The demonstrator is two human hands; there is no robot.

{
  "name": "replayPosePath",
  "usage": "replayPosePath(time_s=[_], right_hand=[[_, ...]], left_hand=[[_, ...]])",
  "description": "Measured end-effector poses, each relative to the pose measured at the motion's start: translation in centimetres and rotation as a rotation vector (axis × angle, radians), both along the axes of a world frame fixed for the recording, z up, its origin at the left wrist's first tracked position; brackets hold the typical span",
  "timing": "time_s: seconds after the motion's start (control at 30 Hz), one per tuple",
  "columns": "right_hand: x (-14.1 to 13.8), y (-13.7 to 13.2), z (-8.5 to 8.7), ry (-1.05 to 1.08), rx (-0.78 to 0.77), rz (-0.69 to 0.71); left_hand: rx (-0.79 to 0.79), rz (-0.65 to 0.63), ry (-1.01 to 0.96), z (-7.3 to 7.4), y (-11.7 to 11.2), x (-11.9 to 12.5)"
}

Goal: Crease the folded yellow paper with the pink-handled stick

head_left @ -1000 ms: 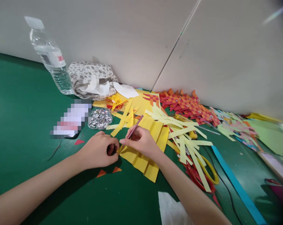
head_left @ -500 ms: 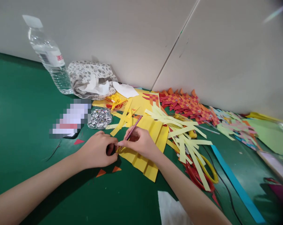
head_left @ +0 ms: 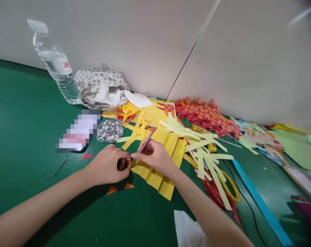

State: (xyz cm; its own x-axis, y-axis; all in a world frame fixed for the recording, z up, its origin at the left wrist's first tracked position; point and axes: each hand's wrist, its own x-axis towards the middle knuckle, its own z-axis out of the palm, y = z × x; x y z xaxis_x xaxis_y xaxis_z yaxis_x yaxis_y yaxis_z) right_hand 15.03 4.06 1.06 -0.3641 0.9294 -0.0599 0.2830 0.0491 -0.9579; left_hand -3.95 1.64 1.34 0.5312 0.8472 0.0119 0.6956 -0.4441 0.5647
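A yellow pleated paper sheet (head_left: 157,183), with parallel folds or cuts across it, lies on the green table under my right hand. My right hand (head_left: 152,156) is closed round a thin purple stick (head_left: 148,140) shaped like a pencil, its lower end slanting toward the sheet's left corner. At that corner my left hand (head_left: 110,164) is curled, thumb and fingers pinched together at the paper's edge. The fingertips hide most of what is between them. Below my left hand lie small orange paper triangles (head_left: 111,190), and a pink one (head_left: 87,156) rests above the wrist.
A water bottle (head_left: 56,65), a phone (head_left: 78,133), a dish of googly eyes (head_left: 110,130) and a patterned cloth bag (head_left: 101,77) stand left. Pale yellow strips (head_left: 201,144), red-handled scissors (head_left: 214,192), woven red-orange paper fish (head_left: 204,115) and a blue strip (head_left: 260,202) lie right.
Almost nothing differs. The whole view has shifted very slightly, and both hands keep their places at the paper's left corner.
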Motion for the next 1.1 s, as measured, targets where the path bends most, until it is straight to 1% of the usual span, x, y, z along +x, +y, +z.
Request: replayPosePath(time_s=[0.33, 0.57, 0.8, 0.97, 1.1], right_hand=[[0.12, 0.30, -0.11, -0.015, 0.032, -0.039], [0.17, 0.45, -0.25, 0.017, 0.034, -0.078], [0.25, 0.18, 0.17, 0.072, -0.026, -0.021], [0.35, -0.01, 0.26, 0.056, -0.063, 0.030], [0.27, -0.17, 0.54, 0.038, -0.085, 0.047]], left_hand=[[-0.009, -0.003, 0.001, 0.03, 0.05, -0.04], [-0.020, -0.003, 0.003, 0.07, 0.04, -0.02], [-0.035, 0.001, 0.006, 0.12, 0.14, -0.02], [-0.035, -0.018, 0.005, 0.22, 0.11, -0.28], [-0.036, -0.036, 0.013, 0.57, -0.02, -0.20]])
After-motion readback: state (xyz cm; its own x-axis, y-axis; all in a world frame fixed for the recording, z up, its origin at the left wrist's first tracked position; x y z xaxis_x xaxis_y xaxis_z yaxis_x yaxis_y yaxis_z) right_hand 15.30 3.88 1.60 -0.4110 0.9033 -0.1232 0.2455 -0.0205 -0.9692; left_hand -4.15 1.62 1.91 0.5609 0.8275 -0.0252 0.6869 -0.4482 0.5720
